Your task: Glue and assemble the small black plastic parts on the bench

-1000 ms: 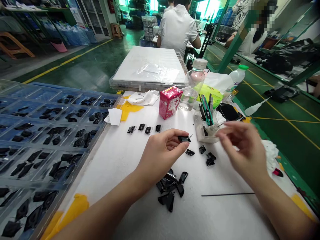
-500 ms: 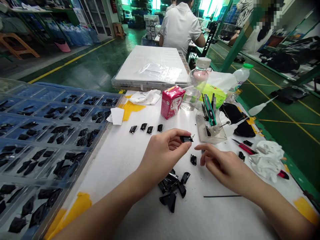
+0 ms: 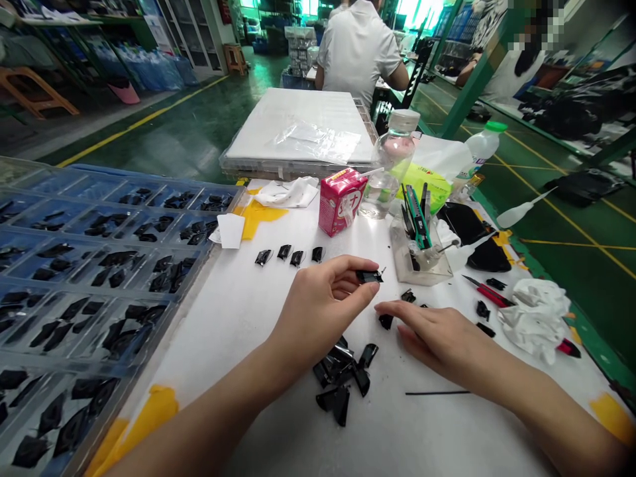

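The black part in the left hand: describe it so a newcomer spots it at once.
On the white tabletop, find the pink carton. Below it in the view, the left hand pinches the black part between thumb and fingers. Being held sets it apart from the loose black pieces on the table.

A hand could pass over the white tabletop between the divided tray and the left forearm, but the red carton stands beyond the left hand, the tool container beyond the right hand, and heaped black pieces lie between the forearms.
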Available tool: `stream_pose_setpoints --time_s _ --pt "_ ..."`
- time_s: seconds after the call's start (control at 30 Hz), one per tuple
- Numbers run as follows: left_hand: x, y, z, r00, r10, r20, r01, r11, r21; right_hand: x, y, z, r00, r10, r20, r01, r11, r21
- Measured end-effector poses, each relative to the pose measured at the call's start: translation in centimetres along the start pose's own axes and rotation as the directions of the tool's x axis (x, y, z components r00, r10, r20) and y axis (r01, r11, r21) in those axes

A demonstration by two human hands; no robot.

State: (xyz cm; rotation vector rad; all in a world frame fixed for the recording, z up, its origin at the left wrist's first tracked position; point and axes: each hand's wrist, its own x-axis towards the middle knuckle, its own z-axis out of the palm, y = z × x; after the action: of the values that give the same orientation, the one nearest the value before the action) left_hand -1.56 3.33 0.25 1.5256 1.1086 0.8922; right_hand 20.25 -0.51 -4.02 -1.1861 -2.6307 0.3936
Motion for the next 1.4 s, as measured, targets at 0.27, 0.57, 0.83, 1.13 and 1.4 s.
stream_pose_setpoints --time_s 0.27,0.57,0.83,1.13,1.4 --pt "0.0 0.1 0.2 1.000 0.014 -0.016 -0.014 1.000 0.002 0.6 -0.1 0.7 0.995 -0.038 -0.087 0.034 0.998 -0.051" --pt "-0.5 0.2 0.6 0.998 0.054 0.027 -0.053 0.997 -0.050 0.2 -0.8 -0.9 0.920 -0.037 -0.391 0.028 0.999 -0.028" --pt "-1.2 -0.3 1.2 0.949 0.304 0.079 -0.311 0.943 0.117 -0.9 -2.3 -2.8 0.858 -0.063 -0.510 0.073 0.997 0.000" --pt "-1.4 -0.7 1.1 0.896 0.410 0.172 -0.434 0.890 0.140 -0.8 -2.0 -2.5 0.853 -0.069 -0.518 0.081 0.997 0.001" --pt "-1.3 -0.5 0.9 0.882 0.414 0.225 -0.458 0.867 0.199 -0.7 -1.8 -2.5 0.854 -0.059 -0.517 0.084 0.996 0.025"
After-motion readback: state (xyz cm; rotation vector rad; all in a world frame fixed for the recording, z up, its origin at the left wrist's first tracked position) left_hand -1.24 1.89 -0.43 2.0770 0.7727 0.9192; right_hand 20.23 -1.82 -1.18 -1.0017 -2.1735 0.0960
